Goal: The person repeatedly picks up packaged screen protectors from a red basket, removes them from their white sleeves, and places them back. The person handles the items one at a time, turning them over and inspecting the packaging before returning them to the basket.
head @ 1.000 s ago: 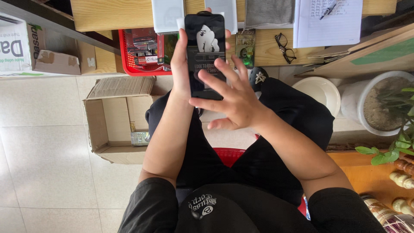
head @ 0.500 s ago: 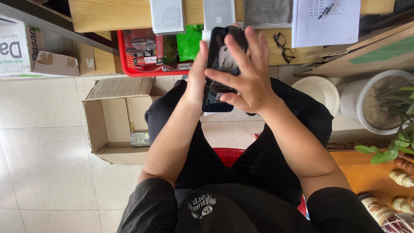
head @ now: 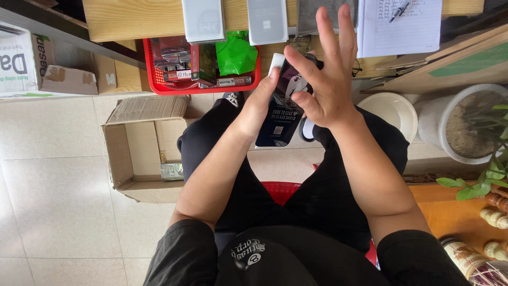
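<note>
1. My left hand [head: 259, 103] grips the dark flat package [head: 283, 103] by its left long edge, fingers wrapped behind it, thumb on the front. The package is held upright in the air above my knees, just short of the front edge of the wooden desk [head: 132, 18].
2. My right hand [head: 323, 79] is open — fingers spread and raised, thumb and the heel of the palm resting on the package's right side. It grips nothing.
3. A small white piece [head: 276, 61] shows at the package's top left corner, by my left fingertips; I cannot tell what it is.
4. Below the desk edge: a red basket [head: 151, 79] holding small boxes and a green bag [head: 235, 53]. At my left on the floor, an open cardboard box [head: 135, 153]. At my right, a white bowl [head: 391, 108] and a potted plant [head: 465, 122].
5. Risk, as I judge it: only one hand truly holds the package. If the left grip loosens while the right stays open, it could slide down between my knees onto the tiled floor [head: 53, 201].
6. Second risk — pressing hard with the right thumb could bend the thin package or twist it out of the left fingers.
</note>
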